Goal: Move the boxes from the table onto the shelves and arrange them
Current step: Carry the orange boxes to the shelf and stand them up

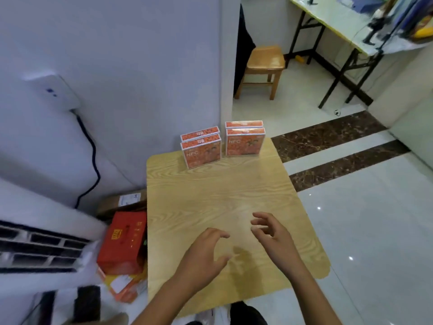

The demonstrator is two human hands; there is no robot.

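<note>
Orange boxes marked NFC stand upright at the far edge of a light wooden table [210, 198]. They form two pairs, each with one box behind the other: a left pair [202, 150] and a right pair [244, 143]. My left hand [206, 252] hovers over the near part of the table, fingers spread and curled, holding nothing. My right hand [269, 233] hovers beside it, also empty with fingers apart. Both hands are well short of the boxes. No shelves are in view.
A red carton [124, 242] and other packages lie on the floor left of the table, next to a white appliance [35, 245] with a black cable. A wooden stool [263, 69] and a folding table [339, 26] stand farther back on the tiled floor.
</note>
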